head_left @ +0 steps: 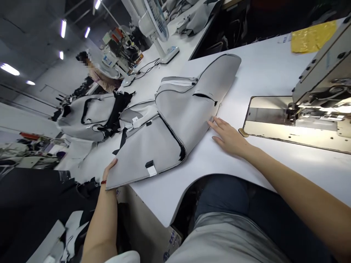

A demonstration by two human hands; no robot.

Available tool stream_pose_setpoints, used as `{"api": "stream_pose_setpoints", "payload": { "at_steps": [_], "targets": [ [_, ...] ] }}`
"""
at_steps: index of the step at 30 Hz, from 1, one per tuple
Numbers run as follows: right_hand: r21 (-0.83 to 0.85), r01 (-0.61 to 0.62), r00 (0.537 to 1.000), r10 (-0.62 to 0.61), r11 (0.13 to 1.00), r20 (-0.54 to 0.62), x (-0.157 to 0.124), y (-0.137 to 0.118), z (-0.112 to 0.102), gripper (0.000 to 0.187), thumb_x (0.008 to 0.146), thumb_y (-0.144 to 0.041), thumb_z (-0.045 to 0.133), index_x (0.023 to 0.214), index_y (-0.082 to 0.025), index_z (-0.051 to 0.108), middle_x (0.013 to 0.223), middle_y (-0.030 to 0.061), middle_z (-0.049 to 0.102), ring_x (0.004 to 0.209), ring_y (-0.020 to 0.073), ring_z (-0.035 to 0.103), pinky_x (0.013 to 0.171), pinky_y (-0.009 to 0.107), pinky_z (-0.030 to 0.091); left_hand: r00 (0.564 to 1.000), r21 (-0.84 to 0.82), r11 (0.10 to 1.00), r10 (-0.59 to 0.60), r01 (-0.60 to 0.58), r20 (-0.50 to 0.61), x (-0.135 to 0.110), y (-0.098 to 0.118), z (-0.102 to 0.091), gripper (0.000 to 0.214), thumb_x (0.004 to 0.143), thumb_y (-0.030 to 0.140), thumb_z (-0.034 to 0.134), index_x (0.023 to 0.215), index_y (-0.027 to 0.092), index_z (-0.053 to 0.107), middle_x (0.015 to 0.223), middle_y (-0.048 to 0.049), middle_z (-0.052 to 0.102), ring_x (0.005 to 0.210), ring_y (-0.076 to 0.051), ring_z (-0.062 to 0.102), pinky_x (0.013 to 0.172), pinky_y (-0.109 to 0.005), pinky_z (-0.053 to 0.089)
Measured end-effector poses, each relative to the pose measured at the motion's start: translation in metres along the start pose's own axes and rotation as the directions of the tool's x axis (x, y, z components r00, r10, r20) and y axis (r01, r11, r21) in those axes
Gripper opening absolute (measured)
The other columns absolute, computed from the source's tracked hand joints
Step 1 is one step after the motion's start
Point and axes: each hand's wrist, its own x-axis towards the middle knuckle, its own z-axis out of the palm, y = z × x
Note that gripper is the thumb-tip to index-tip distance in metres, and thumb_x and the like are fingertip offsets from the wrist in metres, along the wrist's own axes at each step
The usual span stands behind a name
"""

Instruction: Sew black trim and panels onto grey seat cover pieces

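Right hand [229,138] lies open on the white desk [219,190], its fingertips touching a folded grey fabric panel [142,153], while the left hand [109,171] curls around the panel's near corner.

White sewing table [263,69]; grey fabric panels [142,153]

Through the head camera, I see the wearer's own body from above. A thin red cord bracelet [103,182] circles the left forearm [102,223], just behind the left hand [110,168]. The right forearm [296,193] and right hand [227,137] are bare and carry no visible jewellery. A pale grey top [219,243] covers the torso, and dark navy trousers [227,195] cover the thighs.
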Motion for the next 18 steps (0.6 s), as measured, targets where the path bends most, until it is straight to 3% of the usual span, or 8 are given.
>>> {"api": "stream_pose_setpoints", "payload": {
  "at_steps": [5,10,15,18],
  "targets": [
    [0.011,-0.014,0.999,0.015,1.0,-0.051,0.003,0.003,-0.001,0.054,0.09,-0.028,0.038,0.141,-0.013,0.028,0.148,0.0168,0.025,0.136,0.03,0.025,0.105,0.05,0.033,0.975,-0.281,0.936,-0.221,0.21,-0.01,0.001,0.003,-0.007,0.06,0.046,0.053,0.079,0.09,0.021,0.053,0.07,0.0057,0.067,0.062,-0.016,0.062,0.056,-0.025,0.051],
    [-0.047,-0.01,0.991,0.004,0.999,-0.135,0.004,-0.03,-0.004,0.049,0.092,-0.03,0.033,0.135,-0.006,0.04,0.142,0.0201,0.036,0.135,0.0299,0.027,0.105,0.048,0.033,0.964,-0.435,0.866,-0.266,0.246,0.015,-0.014,-0.001,0.013,0.073,0.031,0.032,0.086,0.095,0.019,0.053,0.069,0.0019,0.066,0.075,-0.021,0.065,0.066,-0.028,0.053],
    [-0.19,0.085,0.995,-0.094,0.978,-0.039,0.008,-0.056,0.007,0.047,0.093,-0.034,0.034,0.133,-0.011,0.045,0.14,0.0151,0.04,0.136,0.0293,0.025,0.108,0.058,0.021,0.978,-0.42,0.883,-0.186,0.208,0.094,-0.043,-0.003,0.029,0.067,0.03,0.04,0.084,0.089,0.02,0.06,0.063,-0.0017,0.065,0.074,-0.027,0.065,0.068,-0.038,0.054],
    [-0.269,-0.076,0.996,0.086,0.96,0.028,0.02,-0.057,-0.005,0.044,0.091,-0.027,0.038,0.131,-0.01,0.047,0.139,0.018,0.042,0.135,0.0318,0.026,0.106,0.062,0.016,0.99,-0.383,0.92,-0.029,0.081,0.14,-0.057,0.011,0.033,0.05,0.037,0.048,0.082,0.076,0.023,0.064,0.063,-0.002,0.066,0.069,-0.027,0.065,0.066,-0.04,0.054]
  ]
}}
